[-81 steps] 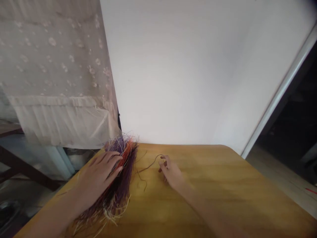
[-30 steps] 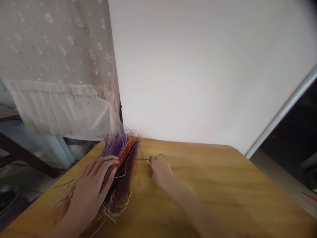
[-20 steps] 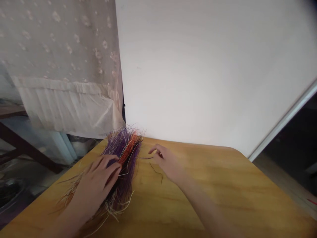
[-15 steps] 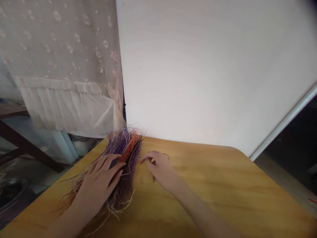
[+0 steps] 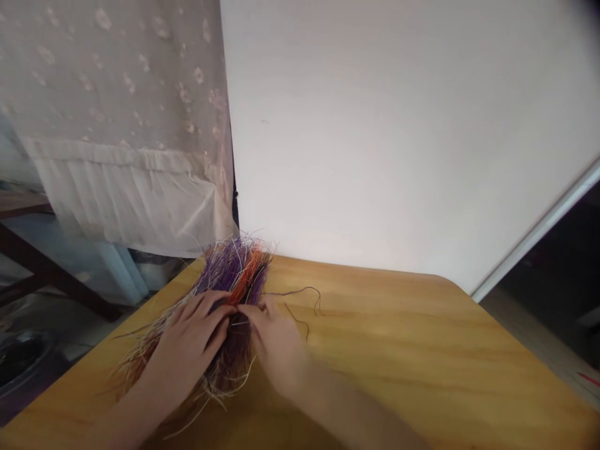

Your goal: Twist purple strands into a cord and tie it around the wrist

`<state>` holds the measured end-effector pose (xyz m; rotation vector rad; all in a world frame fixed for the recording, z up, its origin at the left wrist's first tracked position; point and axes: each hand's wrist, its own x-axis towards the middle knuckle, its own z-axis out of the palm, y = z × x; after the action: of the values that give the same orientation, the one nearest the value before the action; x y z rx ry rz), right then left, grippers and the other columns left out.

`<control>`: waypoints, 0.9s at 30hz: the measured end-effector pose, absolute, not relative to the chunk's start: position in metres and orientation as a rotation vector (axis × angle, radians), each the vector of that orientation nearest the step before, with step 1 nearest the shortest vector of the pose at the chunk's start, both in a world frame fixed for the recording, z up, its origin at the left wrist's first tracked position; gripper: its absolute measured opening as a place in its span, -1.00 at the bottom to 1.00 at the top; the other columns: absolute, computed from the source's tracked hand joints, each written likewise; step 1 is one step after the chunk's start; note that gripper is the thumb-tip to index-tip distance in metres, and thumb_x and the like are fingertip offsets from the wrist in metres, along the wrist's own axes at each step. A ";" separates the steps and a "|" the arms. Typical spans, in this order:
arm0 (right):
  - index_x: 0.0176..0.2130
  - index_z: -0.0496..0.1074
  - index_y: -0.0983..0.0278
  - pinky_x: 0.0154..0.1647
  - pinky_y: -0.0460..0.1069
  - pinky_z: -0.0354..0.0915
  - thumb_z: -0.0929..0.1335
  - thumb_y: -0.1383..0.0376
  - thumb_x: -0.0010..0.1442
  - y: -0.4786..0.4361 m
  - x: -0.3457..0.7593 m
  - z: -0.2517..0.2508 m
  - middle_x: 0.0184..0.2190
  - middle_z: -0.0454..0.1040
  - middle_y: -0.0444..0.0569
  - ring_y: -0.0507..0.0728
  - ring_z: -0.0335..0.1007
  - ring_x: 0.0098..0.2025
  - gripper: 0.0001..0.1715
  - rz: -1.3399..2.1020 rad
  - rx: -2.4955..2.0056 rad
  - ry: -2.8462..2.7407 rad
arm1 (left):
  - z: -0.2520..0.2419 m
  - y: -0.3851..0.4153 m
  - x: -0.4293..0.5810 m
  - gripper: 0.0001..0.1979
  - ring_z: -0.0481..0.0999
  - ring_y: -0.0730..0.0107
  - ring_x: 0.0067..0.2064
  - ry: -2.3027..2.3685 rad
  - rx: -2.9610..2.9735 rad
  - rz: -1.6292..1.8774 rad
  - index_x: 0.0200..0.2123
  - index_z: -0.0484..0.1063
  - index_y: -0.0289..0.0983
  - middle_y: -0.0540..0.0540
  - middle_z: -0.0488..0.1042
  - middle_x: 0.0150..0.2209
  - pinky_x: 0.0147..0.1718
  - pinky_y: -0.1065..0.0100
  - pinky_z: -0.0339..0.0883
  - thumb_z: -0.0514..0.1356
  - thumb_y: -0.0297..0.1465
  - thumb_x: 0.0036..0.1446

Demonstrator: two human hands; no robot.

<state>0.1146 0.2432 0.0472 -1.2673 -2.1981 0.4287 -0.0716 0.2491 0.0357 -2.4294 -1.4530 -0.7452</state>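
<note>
A bundle of purple, orange and straw-coloured fibres (image 5: 233, 275) lies on the left part of a wooden table (image 5: 422, 362). My left hand (image 5: 192, 340) rests flat on the bundle with its fingers stretched out. My right hand (image 5: 272, 340) is at the bundle's right edge, its fingertips pinched on strands there, touching the left fingertips. Thin dark loose strands (image 5: 304, 297) lie on the wood just right of the bundle.
A white wall (image 5: 398, 137) stands right behind the table. A lace curtain (image 5: 117, 125) hangs at the left, with dark furniture legs below it. The table's rounded far right corner (image 5: 457, 284) borders a dark doorway.
My right hand let go of the loose dark strand and moved left to the bundle's edge, where it now pinches strands. My left hand stayed pressed on the bundle.
</note>
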 end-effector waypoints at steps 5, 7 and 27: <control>0.04 0.39 0.25 -0.27 0.07 0.39 0.18 0.50 0.23 0.245 0.116 0.041 -0.04 0.36 0.11 0.14 0.45 -0.32 -0.55 0.348 -1.331 -2.387 | 0.035 0.250 -0.072 -0.70 0.32 0.03 0.11 -1.413 -2.378 -0.699 -0.12 0.49 -0.21 -0.16 0.39 0.03 0.09 -0.10 0.20 -0.03 -0.36 0.27; 0.06 0.38 0.24 -0.29 0.06 0.39 0.19 0.51 0.22 0.246 0.117 0.040 -0.04 0.36 0.10 0.12 0.44 -0.35 -0.53 0.326 -1.352 -2.433 | 0.038 0.249 -0.072 -0.69 0.32 0.02 0.09 -1.424 -2.341 -0.701 -0.12 0.49 -0.23 -0.18 0.38 0.02 0.07 -0.11 0.21 -0.04 -0.35 0.29; 0.15 0.29 0.27 -0.09 0.07 0.31 0.20 0.54 0.18 0.261 0.141 0.047 -0.14 0.44 0.06 0.15 0.40 -0.16 -0.43 0.686 -1.245 -2.259 | 0.031 0.248 -0.065 -0.71 0.34 0.00 0.08 -1.339 -2.274 -0.617 -0.07 0.45 -0.34 -0.25 0.41 0.03 0.12 -0.11 0.12 0.08 -0.37 0.19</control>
<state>0.1415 0.2614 0.0467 -1.2446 -2.2586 0.6864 -0.0649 0.2477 0.0310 -2.2736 -1.3392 -0.6170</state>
